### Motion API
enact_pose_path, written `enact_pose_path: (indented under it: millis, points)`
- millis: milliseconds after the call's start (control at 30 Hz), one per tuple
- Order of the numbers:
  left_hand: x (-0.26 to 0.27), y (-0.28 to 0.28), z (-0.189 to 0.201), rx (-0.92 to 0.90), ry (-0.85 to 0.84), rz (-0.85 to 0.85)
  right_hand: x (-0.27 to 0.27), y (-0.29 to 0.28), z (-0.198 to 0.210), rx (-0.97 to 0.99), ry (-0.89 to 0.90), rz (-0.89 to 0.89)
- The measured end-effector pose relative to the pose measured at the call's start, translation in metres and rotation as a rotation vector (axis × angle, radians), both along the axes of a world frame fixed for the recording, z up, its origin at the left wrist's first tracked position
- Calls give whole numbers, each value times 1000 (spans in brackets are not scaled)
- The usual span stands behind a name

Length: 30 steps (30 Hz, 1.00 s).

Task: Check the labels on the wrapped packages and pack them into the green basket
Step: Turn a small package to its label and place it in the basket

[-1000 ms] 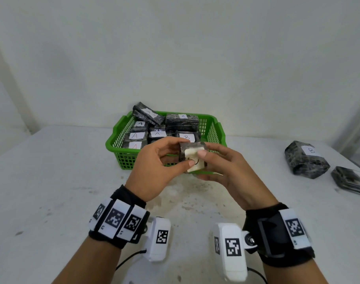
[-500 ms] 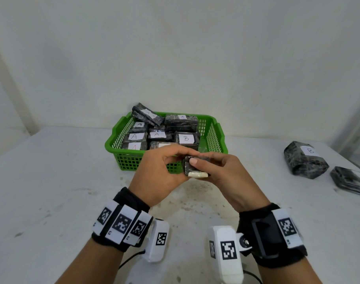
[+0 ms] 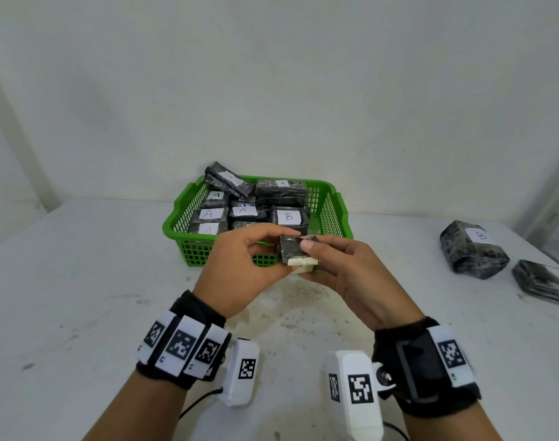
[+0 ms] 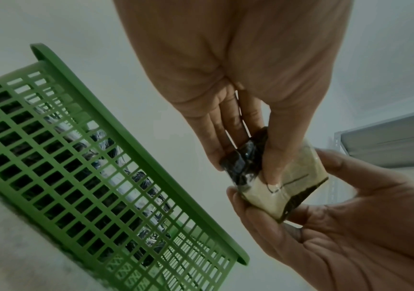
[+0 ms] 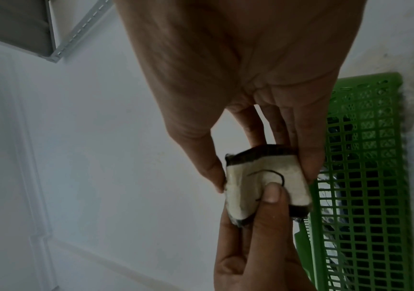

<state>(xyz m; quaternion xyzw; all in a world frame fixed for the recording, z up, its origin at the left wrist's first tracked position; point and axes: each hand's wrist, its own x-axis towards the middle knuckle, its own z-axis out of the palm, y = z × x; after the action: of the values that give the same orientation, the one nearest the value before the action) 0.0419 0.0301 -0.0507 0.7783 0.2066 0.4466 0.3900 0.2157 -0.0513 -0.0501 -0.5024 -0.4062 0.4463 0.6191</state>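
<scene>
A small black wrapped package point(image 3: 292, 253) with a white label on its underside is held in front of the green basket point(image 3: 330, 214). My left hand point(image 3: 240, 265) and right hand point(image 3: 345, 275) both pinch it from opposite sides. The label point(image 5: 265, 189) faces down and shows a curved pen stroke in the right wrist view; the left thumb covers part of it. The same package point(image 4: 283, 183) appears in the left wrist view between both hands. The basket holds several black packages labelled A and one labelled B point(image 3: 287, 216).
Two more black wrapped packages lie on the white table at the right: a bulky one marked B point(image 3: 472, 249) and a flat one point(image 3: 545, 281) near the edge. A metal shelf frame point(image 5: 26, 29) stands at the far right. The basket sits close to the back wall.
The package has been turned from label facing me to label facing down, and both hands have lowered it slightly in front of the basket.
</scene>
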Motion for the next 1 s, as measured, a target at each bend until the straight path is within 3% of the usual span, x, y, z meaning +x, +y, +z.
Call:
enact_pose_path:
  millis: [233,433,700,1000]
  points:
    - [1,1,0,-47,7,6,1,1,-1,4,-24,1]
    - [-3,4,1,-101,40,-2,3,-1,1,68,-192,-30]
    - [-1,8,-2,-220,73,-95,2,0,0,37,-93,-91]
    - [1,13,-3,-360,-37,15,10,3,0,-6,-79,-74]
